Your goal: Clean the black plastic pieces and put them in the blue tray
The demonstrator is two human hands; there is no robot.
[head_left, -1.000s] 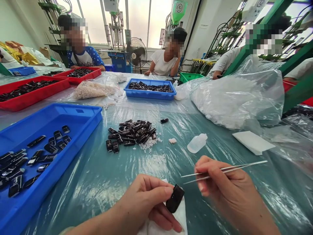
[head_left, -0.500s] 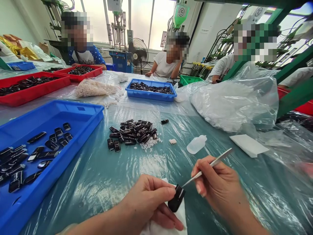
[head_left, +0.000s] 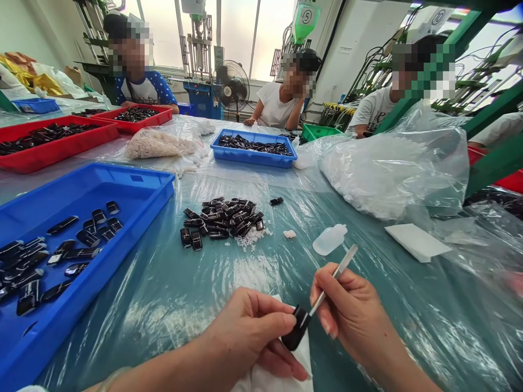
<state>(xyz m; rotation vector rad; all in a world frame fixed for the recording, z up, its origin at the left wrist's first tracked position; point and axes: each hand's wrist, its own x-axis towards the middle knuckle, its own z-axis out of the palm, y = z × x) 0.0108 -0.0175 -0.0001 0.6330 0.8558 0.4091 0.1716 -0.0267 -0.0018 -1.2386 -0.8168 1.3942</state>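
Between the thumb and fingers of my left hand [head_left: 261, 332] is a small glossy black plastic part [head_left: 295, 328], held tilted. A white cloth or tissue [head_left: 281, 375] lies under that hand. My right hand [head_left: 351, 310] is closed around slim metal tweezers [head_left: 337, 275], pen-fashion, with their tip at the upper right edge of the black part. Whether the tip presses into it I cannot tell. Beyond my hands, a pile of similar black parts [head_left: 224, 218] rests on the plastic-covered table, with white bits [head_left: 251, 239] beside it.
At left stands a large blue tray [head_left: 134, 218] of black parts. Farther back are red trays [head_left: 53, 155], a smaller blue tray [head_left: 253, 158] and a clear bag [head_left: 388, 169]. A small translucent bottle [head_left: 330, 239] and folded white paper [head_left: 417, 242] lie at right. Several people sit opposite.
My right hand has shifted left and the tweezers have turned steeper, their tip still at the black part. My left hand keeps its hold nearly unmoved. The view has shifted slightly.
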